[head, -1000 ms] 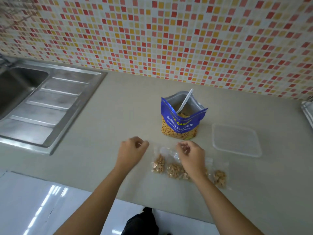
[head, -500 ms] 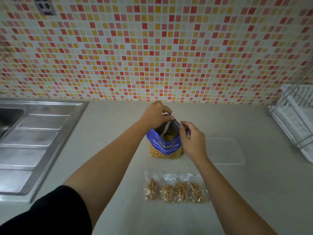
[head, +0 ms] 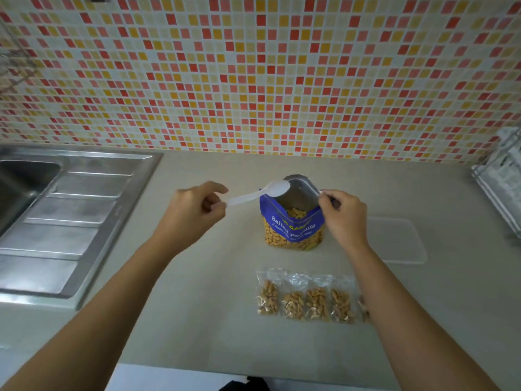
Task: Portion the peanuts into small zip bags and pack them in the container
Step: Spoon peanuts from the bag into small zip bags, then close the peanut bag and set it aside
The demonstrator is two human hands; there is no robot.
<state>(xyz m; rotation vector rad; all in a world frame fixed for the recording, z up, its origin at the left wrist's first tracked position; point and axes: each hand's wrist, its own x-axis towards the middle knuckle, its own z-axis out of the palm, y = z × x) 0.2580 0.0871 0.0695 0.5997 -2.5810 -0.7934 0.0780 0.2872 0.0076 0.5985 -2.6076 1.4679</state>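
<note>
A blue bag of salted peanuts (head: 291, 231) stands open in the middle of the counter. My left hand (head: 194, 210) pinches the handle of a white plastic spoon (head: 260, 192), whose bowl hovers over the bag's left rim. My right hand (head: 342, 214) pinches the bag's right top edge. Several small zip bags of peanuts (head: 306, 301) lie side by side in a row in front of the big bag; my right forearm hides the last one in part. A clear flat container (head: 400, 241) lies to the right of the bag.
A steel sink with a ribbed drainboard (head: 64, 218) fills the counter's left side. A wire dish rack (head: 501, 193) sits at the right edge. The mosaic tile wall (head: 253, 74) rises behind the beige counter (head: 197, 320).
My hands left the small zip bags and went to the big bag. My left hand has since pulled the spoon up and out to the left, while my right hand holds the bag's edge.
</note>
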